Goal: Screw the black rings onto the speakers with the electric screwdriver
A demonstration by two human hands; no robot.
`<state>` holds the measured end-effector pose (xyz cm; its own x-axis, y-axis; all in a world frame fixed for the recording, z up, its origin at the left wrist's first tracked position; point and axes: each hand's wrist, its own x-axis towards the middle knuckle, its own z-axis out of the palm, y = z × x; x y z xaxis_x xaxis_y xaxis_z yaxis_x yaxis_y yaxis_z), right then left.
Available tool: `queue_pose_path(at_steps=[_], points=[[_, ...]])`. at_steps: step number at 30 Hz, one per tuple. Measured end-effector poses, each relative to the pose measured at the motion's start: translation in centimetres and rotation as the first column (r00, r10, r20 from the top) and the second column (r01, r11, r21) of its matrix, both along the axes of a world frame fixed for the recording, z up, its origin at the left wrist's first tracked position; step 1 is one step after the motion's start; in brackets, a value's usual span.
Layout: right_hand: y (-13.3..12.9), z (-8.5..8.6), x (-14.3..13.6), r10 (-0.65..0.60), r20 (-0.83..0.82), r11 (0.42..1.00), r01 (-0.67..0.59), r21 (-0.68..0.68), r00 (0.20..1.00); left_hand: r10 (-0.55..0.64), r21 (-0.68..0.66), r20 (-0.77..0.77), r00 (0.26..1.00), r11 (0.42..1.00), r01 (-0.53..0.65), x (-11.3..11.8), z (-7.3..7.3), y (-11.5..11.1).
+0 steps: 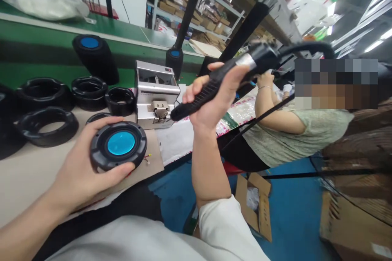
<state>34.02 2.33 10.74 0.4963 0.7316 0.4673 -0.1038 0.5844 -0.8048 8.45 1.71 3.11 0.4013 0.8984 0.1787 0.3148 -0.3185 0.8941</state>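
Observation:
My left hand (87, 165) is closed round the rim of a black, ring-edged speaker part (99, 144) with a shiny blue disc in its middle. It is tilted toward me above the tan work surface. My right hand (214, 100) is raised, fingers wrapped round a black electric screwdriver (211, 85) with a cable at its upper end. The screwdriver's lower end is beside the front outlet of a silver screw feeder (157, 94); I cannot tell whether they touch, and no screw can be made out.
Several black rings (45, 126) sit at left. Behind them, a black cylindrical speaker (98, 61) with a blue end leans by the green bench (122, 34). At right a co-worker (284, 130) works at the same bench. An open carton (263, 216) stands on the blue floor.

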Motion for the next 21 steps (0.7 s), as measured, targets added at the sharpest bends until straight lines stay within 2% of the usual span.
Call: queue_pose_path(at_steps=[3, 6, 10, 15, 19, 21], points=[[1.9, 0.0, -0.6, 0.054, 0.092, 0.996, -0.047, -0.079, 0.994, -0.017, 0.01, 0.005, 1.0, 1.0, 0.017, 0.8, 0.1, 0.6], [2.9, 0.3, -1.3, 0.02, 0.198, 0.983, 0.017, -0.184, 0.98, -0.015, 0.001, -0.006, 1.0, 1.0, 0.015, 0.5, -0.1, 0.8], [3.6, 0.1, -2.4, -0.002, 0.263, 0.981, 0.053, -0.186, 0.965, -0.017, -0.036, 0.0, 1.0, 0.999, 0.017, 0.1, -0.3, 0.7], [4.6, -0.6, -3.1, 0.038, 0.221, 0.99, -0.007, -0.139, 0.974, -0.013, -0.062, 0.03, 0.999, 0.998, 0.015, 0.4, -0.1, 0.6], [4.0, -0.5, -2.6, 0.125, 0.164, 0.967, -0.084, -0.24, 0.978, -0.033, -0.045, 0.058, 0.998, 0.998, 0.036, 0.6, 0.0, 0.6], [2.8, 0.2, -2.4, 0.198, 0.115, 0.948, -0.16, -0.274, 0.974, -0.044, -0.033, 0.061, 0.997, 0.998, 0.047, 0.6, 0.0, 0.7]])
